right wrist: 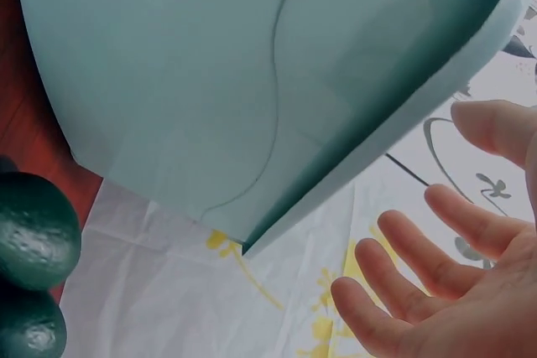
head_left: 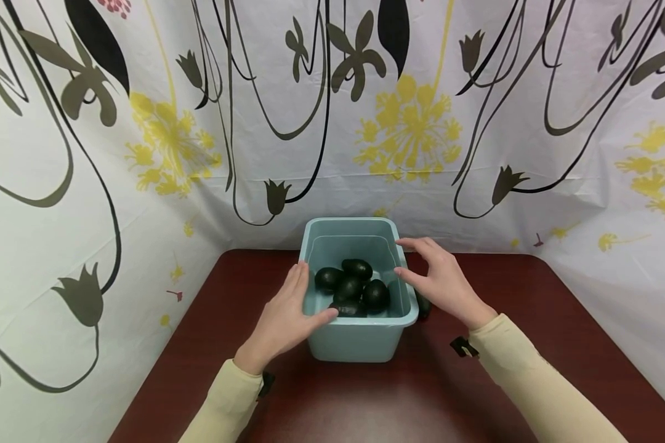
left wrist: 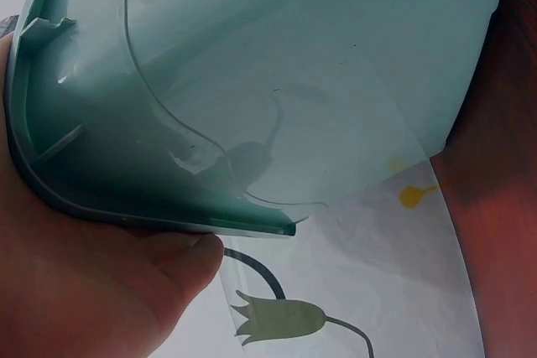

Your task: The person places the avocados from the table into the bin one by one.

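A pale blue-green plastic bin stands on the table with several dark avocados inside. My left hand lies along the bin's left rim, fingers extended and thumb across the near left corner. Seen from the left wrist, that hand touches the rim's outer edge. Spread fingers and thumb of my right hand hover by the right rim; the right wrist view shows this hand apart from the bin, holding nothing. More avocados sit outside the bin on its right, mostly hidden in the head view.
Under the bin is a dark red-brown wooden table with rounded far corners. A white sheet printed with flowers and stems hangs behind the table and along its sides, close to the bin's far end.
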The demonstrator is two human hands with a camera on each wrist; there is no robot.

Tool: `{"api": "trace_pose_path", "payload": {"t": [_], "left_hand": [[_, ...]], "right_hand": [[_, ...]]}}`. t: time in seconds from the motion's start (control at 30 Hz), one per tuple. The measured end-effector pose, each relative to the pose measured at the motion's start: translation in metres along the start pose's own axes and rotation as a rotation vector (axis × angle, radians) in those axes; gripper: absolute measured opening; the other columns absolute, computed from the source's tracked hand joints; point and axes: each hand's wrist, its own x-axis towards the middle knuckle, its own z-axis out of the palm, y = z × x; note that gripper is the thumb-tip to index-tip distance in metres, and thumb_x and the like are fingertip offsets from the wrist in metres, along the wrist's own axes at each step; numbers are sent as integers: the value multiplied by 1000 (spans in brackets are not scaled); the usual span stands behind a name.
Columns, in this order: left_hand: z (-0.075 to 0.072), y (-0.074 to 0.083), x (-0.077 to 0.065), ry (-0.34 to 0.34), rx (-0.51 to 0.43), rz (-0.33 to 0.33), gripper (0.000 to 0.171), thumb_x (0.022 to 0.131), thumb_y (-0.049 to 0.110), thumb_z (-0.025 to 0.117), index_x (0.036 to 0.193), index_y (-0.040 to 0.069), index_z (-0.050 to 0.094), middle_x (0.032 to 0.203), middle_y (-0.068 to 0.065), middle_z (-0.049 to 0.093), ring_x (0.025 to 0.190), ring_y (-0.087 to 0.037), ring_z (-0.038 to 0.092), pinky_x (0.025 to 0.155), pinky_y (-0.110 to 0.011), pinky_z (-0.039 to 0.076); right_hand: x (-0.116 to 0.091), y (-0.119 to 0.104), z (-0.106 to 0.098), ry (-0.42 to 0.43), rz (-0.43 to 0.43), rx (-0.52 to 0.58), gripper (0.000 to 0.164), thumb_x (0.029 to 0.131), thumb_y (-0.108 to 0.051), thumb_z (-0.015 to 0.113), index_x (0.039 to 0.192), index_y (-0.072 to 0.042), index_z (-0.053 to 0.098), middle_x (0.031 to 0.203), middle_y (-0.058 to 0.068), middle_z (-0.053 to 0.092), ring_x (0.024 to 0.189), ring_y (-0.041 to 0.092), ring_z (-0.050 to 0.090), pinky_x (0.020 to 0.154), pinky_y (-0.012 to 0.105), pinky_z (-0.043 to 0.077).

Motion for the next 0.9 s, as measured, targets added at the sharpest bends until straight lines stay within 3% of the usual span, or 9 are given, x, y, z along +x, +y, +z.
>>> {"api": "trace_pose_path", "payload": {"t": [0.37, 0.6, 0.9], "left_hand": [[0, 0, 1, 2, 9, -9, 115, 82, 85, 51, 162, 11, 15, 169, -3, 11, 153, -17, 11, 111, -53, 36], [0, 0, 2, 0, 13, -4, 115, 82, 85, 50, 162, 10, 15, 169, -4, 11, 153, -19, 11, 110, -52, 36], [0, 0, 1, -3, 9, -10, 115, 81, 85, 51, 162, 11, 15, 169, -3, 10, 153, -17, 11, 111, -52, 35]], "right_hand": [[2, 10, -9, 20, 36, 3, 52, 92, -36, 75, 140, -26, 57, 133, -4, 57, 123, 20, 54, 97, 49, 46], [1, 21, -16, 22, 68, 19, 51, 94, -33, 74, 141, -19, 58, 134, 4, 57, 123, 26, 53, 98, 51, 45], [1, 43, -24, 0, 113, -6, 51, 96, -34, 71, 142, -19, 56, 136, 3, 55, 124, 28, 52, 100, 53, 43]]}}
